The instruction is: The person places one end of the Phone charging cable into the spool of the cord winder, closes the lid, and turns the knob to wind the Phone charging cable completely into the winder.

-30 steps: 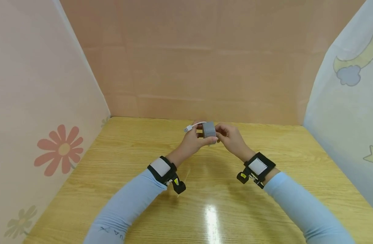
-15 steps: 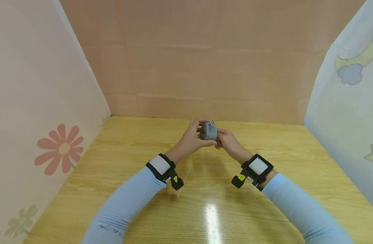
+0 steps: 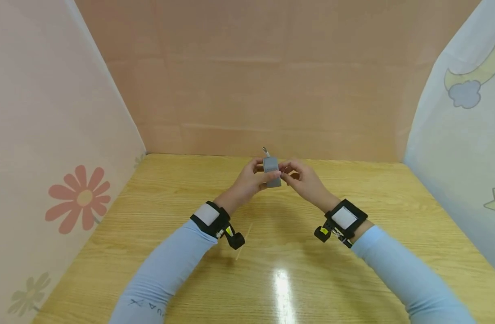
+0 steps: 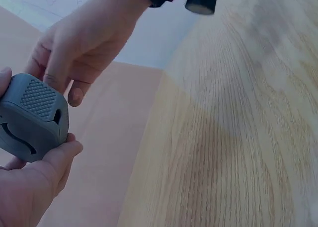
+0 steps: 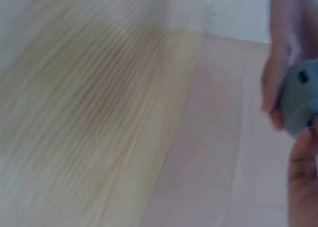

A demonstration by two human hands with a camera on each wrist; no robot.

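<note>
A small grey box (image 3: 272, 171) with rounded corners is held above the wooden table (image 3: 272, 252), near its far edge. My left hand (image 3: 253, 177) grips it from the left, thumb in front. A short pale plug tip (image 3: 265, 150) sticks up from its top. My right hand (image 3: 300, 177) pinches the box's right side with curled fingertips. In the left wrist view the grey box (image 4: 32, 117) shows a ribbed patch, with my left thumb (image 4: 49, 162) under it and my right hand (image 4: 79, 43) behind. The right wrist view is blurred; the grey box (image 5: 300, 100) sits at its right edge.
Fabric screens stand at the left (image 3: 49, 135) and right (image 3: 466, 135), and a plain tan wall (image 3: 272, 90) closes the back. Both forearms wear light blue sleeves and black wrist straps.
The box was turned in my hands. A white cable end that stuck out to the left a second ago is gone; a short tip now points up. Both hands rose slightly.
</note>
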